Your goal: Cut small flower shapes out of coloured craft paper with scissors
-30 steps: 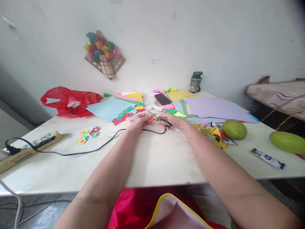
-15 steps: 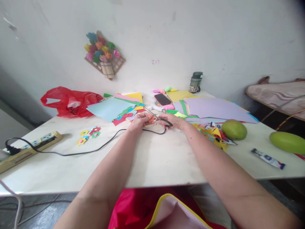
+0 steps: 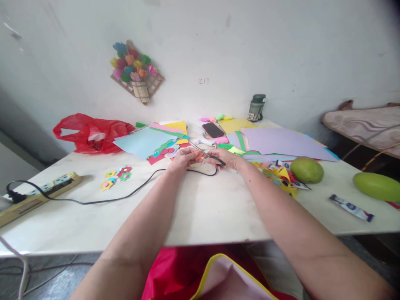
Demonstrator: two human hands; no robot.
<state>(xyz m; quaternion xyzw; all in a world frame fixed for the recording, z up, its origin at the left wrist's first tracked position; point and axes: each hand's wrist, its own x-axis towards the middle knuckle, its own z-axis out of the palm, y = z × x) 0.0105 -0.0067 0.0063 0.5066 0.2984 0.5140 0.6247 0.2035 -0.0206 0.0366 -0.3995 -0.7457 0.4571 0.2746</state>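
Observation:
Near the middle of the white table (image 3: 215, 212), my right hand (image 3: 227, 158) is closed round the black handles of a pair of scissors (image 3: 218, 160). The blades point up and to the left, toward my left hand. My left hand (image 3: 184, 159) pinches a small piece of orange paper (image 3: 198, 155) beside the blades. Whether the blades touch the paper I cannot tell. Just behind the hands lies a white glue gun (image 3: 203, 142), and its black cord (image 3: 125, 196) runs left across the table. Small paper flowers (image 3: 116, 177) lie left of my left arm.
Coloured paper sheets (image 3: 145, 143) lie at the back left, and purple sheets (image 3: 278, 141) at the back right. A power strip (image 3: 43, 198), red plastic bag (image 3: 90, 133), phone (image 3: 213, 130), bottle (image 3: 257, 107), paper scraps (image 3: 283, 175), green fruit (image 3: 307, 169) and a tube (image 3: 351, 207) surround the work.

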